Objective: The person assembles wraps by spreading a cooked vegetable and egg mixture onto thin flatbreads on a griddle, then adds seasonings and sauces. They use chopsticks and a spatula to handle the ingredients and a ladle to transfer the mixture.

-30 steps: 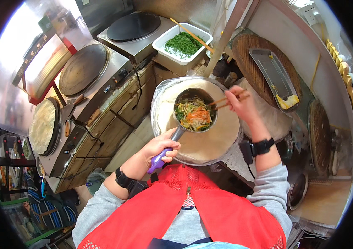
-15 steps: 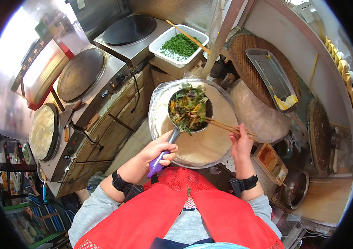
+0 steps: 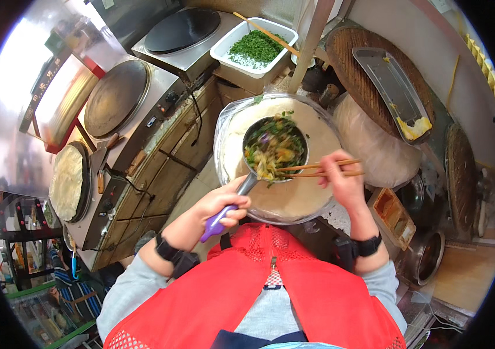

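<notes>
Fingers of left hand (image 3: 219,205) clenching purple ladle (image 3: 275,148) handle, keeping filling level over crepe (image 3: 294,198). Right hand (image 3: 340,180) pinching chopsticks (image 3: 317,168); we are raking vegetables from ladle rim onto crepe.

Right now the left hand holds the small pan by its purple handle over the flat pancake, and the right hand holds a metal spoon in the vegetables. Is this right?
Not quite. The right hand holds wooden chopsticks, not a metal spoon, as the head view shows. The left hand does hold the small pan by its purple handle over the flat pancake.
</notes>
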`<state>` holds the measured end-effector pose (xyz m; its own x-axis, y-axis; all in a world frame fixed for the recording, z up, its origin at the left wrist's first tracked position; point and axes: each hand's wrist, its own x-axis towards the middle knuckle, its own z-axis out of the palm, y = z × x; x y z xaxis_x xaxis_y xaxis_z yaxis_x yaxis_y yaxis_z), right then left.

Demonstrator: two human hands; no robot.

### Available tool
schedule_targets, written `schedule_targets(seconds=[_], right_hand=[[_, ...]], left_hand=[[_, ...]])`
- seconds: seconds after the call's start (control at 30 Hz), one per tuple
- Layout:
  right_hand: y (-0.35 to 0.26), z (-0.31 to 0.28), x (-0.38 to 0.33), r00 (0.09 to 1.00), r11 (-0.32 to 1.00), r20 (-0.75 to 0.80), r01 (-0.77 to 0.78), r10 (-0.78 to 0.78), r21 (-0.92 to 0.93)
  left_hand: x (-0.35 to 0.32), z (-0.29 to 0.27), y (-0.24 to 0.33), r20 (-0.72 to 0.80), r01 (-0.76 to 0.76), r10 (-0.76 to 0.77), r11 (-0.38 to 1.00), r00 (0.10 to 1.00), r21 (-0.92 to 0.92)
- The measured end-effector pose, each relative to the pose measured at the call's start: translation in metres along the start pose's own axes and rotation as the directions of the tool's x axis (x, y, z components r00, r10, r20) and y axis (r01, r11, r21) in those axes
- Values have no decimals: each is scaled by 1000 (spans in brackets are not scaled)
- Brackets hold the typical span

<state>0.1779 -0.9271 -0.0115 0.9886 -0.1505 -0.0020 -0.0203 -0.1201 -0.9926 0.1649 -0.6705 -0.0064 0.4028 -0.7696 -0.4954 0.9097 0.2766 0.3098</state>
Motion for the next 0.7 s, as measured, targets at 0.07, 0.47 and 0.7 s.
schedule_targets(seconds=[0.07,0.47,0.7], right_hand=[[1,0,0,985,961,-87,-121,147,250],[-1,-16,-2,994,996,69,-89,87,31],[-5,-23,-5,989,987,-13,-150,149,-57]], left_hand=[[0,0,-1,-16,-8,8,1000,1000,9],[1,-10,-4,169,21,-9,998,986,-67],[-1,-13,-5,223,25,-7,997,975,-78]])
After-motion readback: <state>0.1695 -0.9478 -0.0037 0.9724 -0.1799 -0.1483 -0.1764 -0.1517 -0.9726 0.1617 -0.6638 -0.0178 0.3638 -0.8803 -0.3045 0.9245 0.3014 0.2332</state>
